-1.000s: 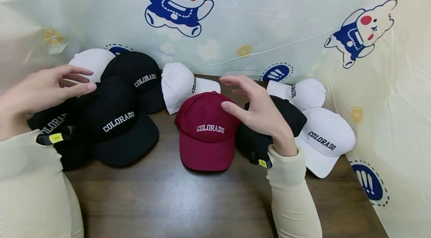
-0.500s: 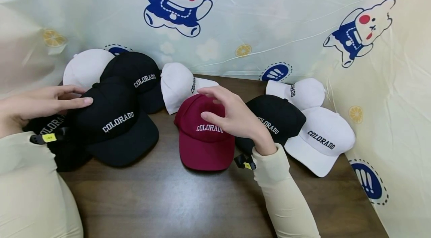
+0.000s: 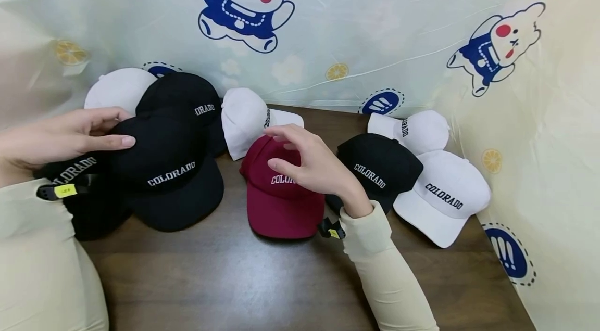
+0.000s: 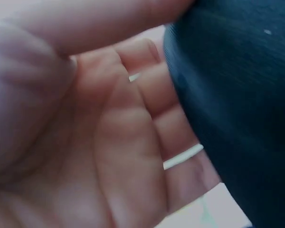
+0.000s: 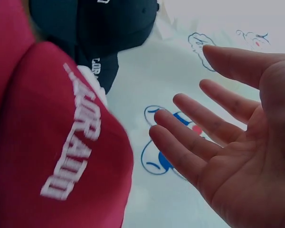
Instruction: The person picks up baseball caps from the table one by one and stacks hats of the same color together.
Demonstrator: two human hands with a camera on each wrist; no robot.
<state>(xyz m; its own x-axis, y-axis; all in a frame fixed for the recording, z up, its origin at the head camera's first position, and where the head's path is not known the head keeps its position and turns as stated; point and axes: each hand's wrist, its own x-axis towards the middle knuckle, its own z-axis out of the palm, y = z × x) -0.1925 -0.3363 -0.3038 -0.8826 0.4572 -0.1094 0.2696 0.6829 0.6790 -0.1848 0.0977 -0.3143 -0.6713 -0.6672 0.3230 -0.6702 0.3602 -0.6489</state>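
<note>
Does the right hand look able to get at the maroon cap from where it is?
Likely yes: the right hand hangs close to the maroon cap, holding nothing, and no other cap shows between them.

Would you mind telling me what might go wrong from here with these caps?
The left hand pinches the front black cap, which overlaps the rear black cap in the head view; lifting it might drag that one along.

The right hand, its fingers near the maroon cap without gripping it, might knock that cap into the white cap close behind.
</note>
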